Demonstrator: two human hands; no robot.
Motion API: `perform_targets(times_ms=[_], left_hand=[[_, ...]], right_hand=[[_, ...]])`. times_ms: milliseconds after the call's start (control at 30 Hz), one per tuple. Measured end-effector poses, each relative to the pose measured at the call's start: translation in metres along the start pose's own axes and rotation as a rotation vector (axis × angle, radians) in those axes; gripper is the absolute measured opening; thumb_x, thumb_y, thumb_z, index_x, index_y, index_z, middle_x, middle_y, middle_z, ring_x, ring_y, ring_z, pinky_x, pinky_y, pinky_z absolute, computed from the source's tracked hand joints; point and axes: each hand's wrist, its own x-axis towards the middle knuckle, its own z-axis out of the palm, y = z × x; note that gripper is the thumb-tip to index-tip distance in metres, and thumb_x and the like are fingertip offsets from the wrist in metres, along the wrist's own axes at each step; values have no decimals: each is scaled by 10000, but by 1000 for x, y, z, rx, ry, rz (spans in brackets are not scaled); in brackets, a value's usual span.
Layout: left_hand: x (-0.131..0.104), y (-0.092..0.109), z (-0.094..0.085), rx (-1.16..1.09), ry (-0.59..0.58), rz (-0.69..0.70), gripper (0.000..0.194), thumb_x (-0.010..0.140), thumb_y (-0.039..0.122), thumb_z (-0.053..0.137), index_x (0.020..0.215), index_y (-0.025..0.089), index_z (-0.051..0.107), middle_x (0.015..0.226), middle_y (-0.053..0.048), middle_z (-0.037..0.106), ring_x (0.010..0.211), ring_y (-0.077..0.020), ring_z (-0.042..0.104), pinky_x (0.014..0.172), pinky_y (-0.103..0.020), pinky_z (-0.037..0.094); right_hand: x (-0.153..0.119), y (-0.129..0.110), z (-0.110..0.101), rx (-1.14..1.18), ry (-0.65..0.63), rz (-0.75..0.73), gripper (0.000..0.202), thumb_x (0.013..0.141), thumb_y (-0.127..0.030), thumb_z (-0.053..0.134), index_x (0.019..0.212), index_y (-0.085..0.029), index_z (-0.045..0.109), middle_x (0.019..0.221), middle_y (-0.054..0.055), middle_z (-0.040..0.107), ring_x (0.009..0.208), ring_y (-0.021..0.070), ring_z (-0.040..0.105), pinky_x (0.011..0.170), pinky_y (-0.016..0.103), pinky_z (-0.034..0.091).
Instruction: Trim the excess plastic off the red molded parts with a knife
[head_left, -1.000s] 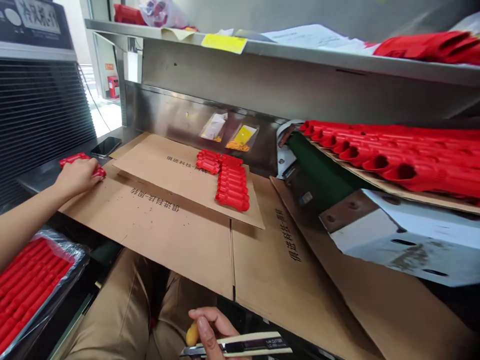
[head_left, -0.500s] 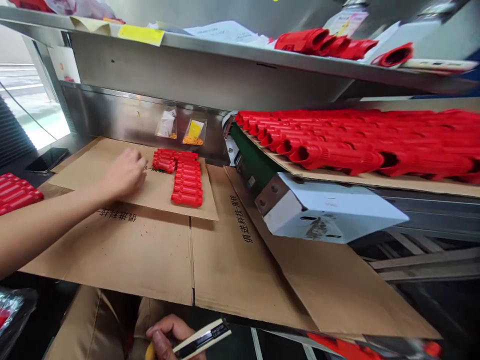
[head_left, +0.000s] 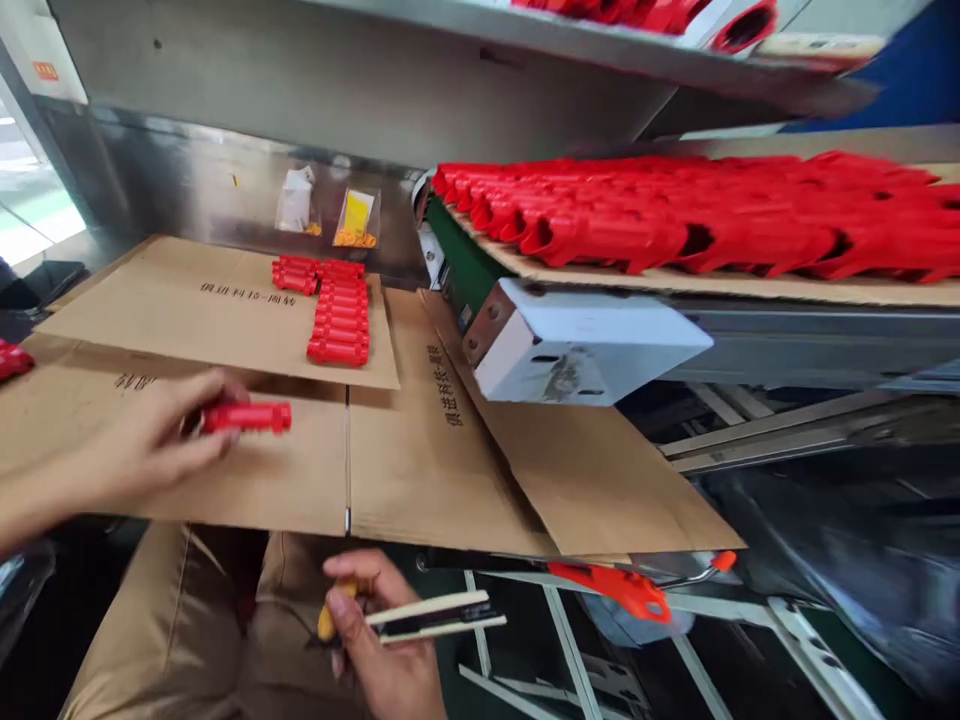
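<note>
The left hand (head_left: 161, 440) pinches a red tubular part (head_left: 259, 416) over brown cardboard (head_left: 277, 490), near a row of similar parts (head_left: 339, 320); the right hand (head_left: 394, 645) grips a cream-and-black cutter (head_left: 450, 615).

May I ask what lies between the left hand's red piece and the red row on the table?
Between the held piece and the row, the head view shows only bare stretches of the lower cardboard sheet and upper sheet.
</note>
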Motion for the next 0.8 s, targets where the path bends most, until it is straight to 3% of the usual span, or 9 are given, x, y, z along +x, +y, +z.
perform_targets(times_ms=[67, 133, 200, 267, 400, 633, 800], left_hand=[[-68, 21, 25, -319, -4, 14, 270, 1003, 330, 604, 1238, 255, 711, 1132, -52, 799, 968, -223, 760, 788, -254, 574], [-120, 39, 54, -502, 39, -67, 326, 989, 270, 652, 1301, 317, 733, 1223, -37, 802, 1089, -224, 762, 888, -250, 586], [-154, 50, 79, -646, 103, -230, 377, 971, 268, 704, 1335, 354, 755, 1275, -39, 801, 1165, -236, 751, 954, -269, 590], [-173, 55, 96, -790, 128, -425, 352, 976, 340, 719, 1322, 359, 787, 1292, -48, 806, 1194, -255, 747, 985, -301, 596], [-180, 56, 104, -983, 107, -663, 328, 933, 477, 760, 1195, 304, 856, 1199, -69, 845, 1151, -288, 767, 986, -354, 610], [-173, 70, 96, -1266, 39, -763, 394, 767, 368, 924, 1138, 270, 834, 1068, -24, 845, 952, -205, 757, 853, -266, 601], [-173, 70, 99, -1121, 50, -779, 294, 834, 457, 842, 1034, 241, 835, 1007, -37, 843, 930, -230, 755, 850, -289, 597]], right_hand=[[5, -11, 5, -37, -97, -69, 484, 917, -658, 779, 1126, -226, 714, 673, -49, 594, 481, 78, 477, 474, 188, 415], [8, -14, 13, -125, -221, -143, 395, 947, -596, 760, 1042, -218, 700, 685, -41, 603, 528, 100, 513, 512, 206, 430], [7, -10, 21, -243, -287, -191, 303, 988, -496, 718, 895, -210, 682, 692, -27, 608, 597, 119, 556, 565, 220, 439], [2, -3, 28, -316, -304, -200, 273, 1008, -412, 684, 826, -210, 662, 668, -32, 597, 625, 125, 573, 595, 225, 436], [-14, 9, 35, -339, -279, -169, 224, 1013, -373, 669, 856, -213, 660, 646, -50, 604, 570, 109, 553, 578, 220, 413], [-28, 11, 34, -411, -224, -243, 221, 1013, -355, 666, 842, -216, 653, 671, -31, 658, 614, 129, 586, 617, 236, 432], [-29, 18, 33, -455, -204, -260, 247, 1010, -385, 672, 827, -218, 668, 686, -21, 661, 632, 136, 593, 607, 234, 429]])
